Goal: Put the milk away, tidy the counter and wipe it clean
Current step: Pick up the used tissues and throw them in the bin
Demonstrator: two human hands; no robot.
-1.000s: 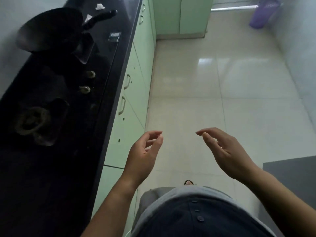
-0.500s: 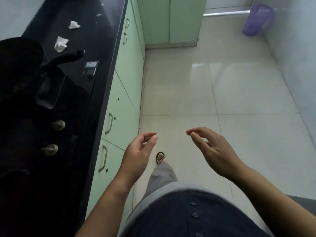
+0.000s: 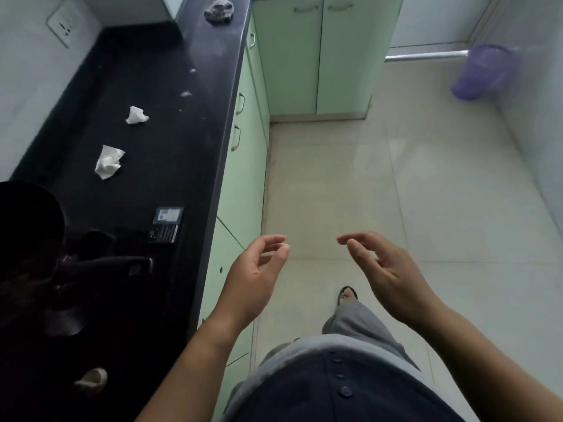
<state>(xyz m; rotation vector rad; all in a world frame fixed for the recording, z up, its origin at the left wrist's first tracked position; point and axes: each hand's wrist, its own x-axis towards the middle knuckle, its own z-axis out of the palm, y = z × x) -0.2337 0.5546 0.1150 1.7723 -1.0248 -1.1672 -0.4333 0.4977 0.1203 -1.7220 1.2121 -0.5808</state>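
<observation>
Counter (image 3: 173,141) bears crumpled tissues (image 3: 108,162); purple bin (image 3: 483,73) interior unclear.

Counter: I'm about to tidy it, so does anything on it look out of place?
Yes. The near tissue and far tissue lie crumpled on the black counter, white scraps beyond them. A wadded grey cloth sits near the far edge.

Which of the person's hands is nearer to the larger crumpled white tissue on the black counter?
Left. The left hand is over the floor just off the counter edge, right of the tissue. The right hand is farther right, over open floor. Neither touches it.
</observation>
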